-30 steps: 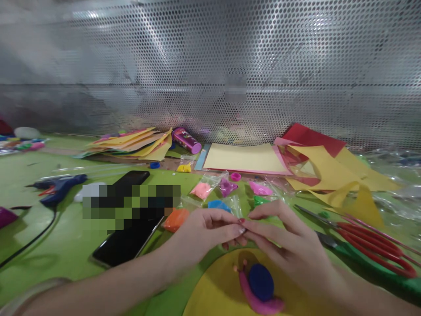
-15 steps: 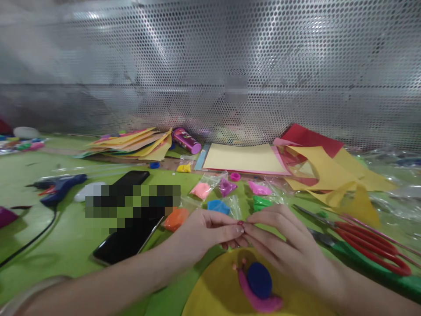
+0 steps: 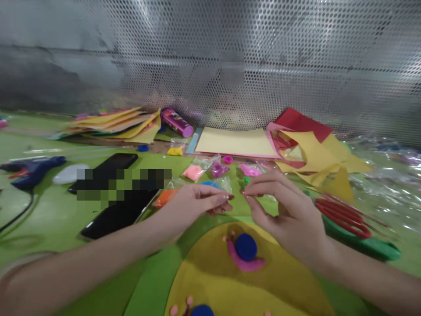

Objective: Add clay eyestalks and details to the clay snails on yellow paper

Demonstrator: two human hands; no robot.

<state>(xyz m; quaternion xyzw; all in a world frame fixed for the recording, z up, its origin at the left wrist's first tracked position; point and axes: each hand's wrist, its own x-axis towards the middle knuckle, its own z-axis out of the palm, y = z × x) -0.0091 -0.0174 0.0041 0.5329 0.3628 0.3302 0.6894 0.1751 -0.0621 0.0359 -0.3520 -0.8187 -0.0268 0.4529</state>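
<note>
Over the yellow round sheet [image 3: 283, 285], my left hand [image 3: 194, 204] pinches a tiny dark red bit, seemingly modelling clay, between thumb and forefinger. My right hand [image 3: 284, 208], a short gap away, is also closed in a pinch, with a speck of similar red at its fingertips. Below them a pink clay snail [image 3: 243, 263] lies on the sheet, its shell a dark blue disc [image 3: 246, 247]. At the lower edge shows part of a second blue disc [image 3: 202, 310] with pinkish feelers beside it.
Small bags of clay, among them orange [image 3: 165, 198] and peach [image 3: 193, 172], lie beyond my hands. Left are two phones [image 3: 121, 215] and a glue gun [image 3: 36, 171]. Red-handled scissors [image 3: 342, 217] lie right, paper sheets [image 3: 237, 141] behind. A perforated metal panel [image 3: 210, 66] closes the back.
My hands were together at one small dark red bit and have now come apart, each keeping a pinch. The view has tipped down, bringing a second blue disc in at the bottom.
</note>
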